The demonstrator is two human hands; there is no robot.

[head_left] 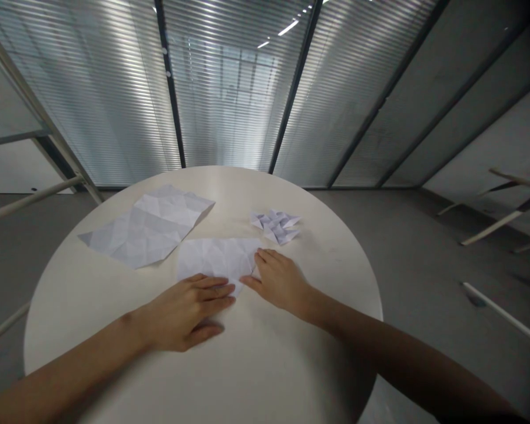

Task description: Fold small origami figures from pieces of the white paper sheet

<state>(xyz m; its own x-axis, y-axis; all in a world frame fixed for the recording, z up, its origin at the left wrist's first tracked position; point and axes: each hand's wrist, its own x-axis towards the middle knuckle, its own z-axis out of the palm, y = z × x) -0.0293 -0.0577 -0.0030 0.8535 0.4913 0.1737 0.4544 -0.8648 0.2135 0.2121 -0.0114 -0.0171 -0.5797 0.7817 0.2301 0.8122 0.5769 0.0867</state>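
Note:
A folded sheet of white paper [221, 256] with many crease lines lies on the round white table, in front of me. My left hand [189, 312] rests on the lower edge of this paper, palm down, its fingers stretched out and the thumb apart on the table. At the paper's right end, my right hand [278, 280] has its thumb and fingers on the edge, with a small flap between them; the fingertips partly cover that corner. A larger creased sheet of paper [150, 227] lies to the left. A small folded paper piece [276, 225] with pointed flaps sits beyond my right hand.
The round white table [291, 365] has its edge curving around the papers. Behind it stands a glass wall with blinds [229, 88]. Pale chair or table legs [490, 227] stand on the grey floor at the right, and a pale frame [30, 200] at the left.

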